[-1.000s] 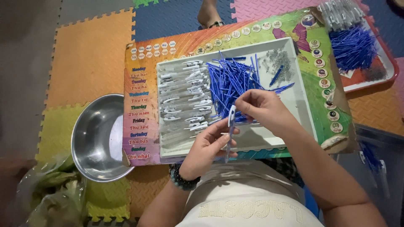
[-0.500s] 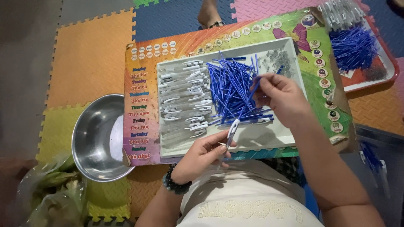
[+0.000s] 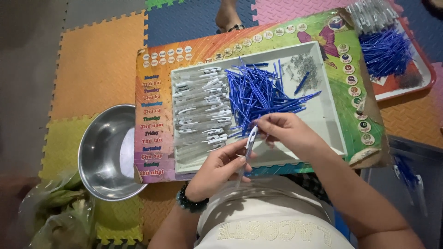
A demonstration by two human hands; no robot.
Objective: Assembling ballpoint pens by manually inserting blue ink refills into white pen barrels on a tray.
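From the head camera, looking down, your left hand (image 3: 220, 167) is closed around a clear plastic pen barrel (image 3: 248, 144), thumb and fingers pinching it low so that it stands tilted up over the near edge of the white tray (image 3: 328, 121). Your right hand (image 3: 287, 132) meets the barrel's upper end, its fingertips pinched together on a thin blue refill (image 3: 258, 123) right at the barrel's mouth; how far in the refill sits cannot be told. A dark beaded bracelet (image 3: 190, 203) circles your left wrist. The tray is shallow, rectangular and smooth, and it rests on a glossy, brightly printed board (image 3: 154, 115). Inside, on the left, lie rows of clear barrels with white clips (image 3: 203, 107); beside them, in the middle, is a loose heap of slim blue refills (image 3: 258, 90); and toward the far right corner there is a small scatter of tiny grey metal parts (image 3: 304, 65). Left of the board a round, shiny steel bowl (image 3: 108, 152) sits on ridged foam floor tiles (image 3: 94, 64) with jigsaw edges. At the upper right a red-rimmed tray (image 3: 427, 76) holds more blue refills, and crumpled clear plastic bags (image 3: 55, 216) lie at the lower left.
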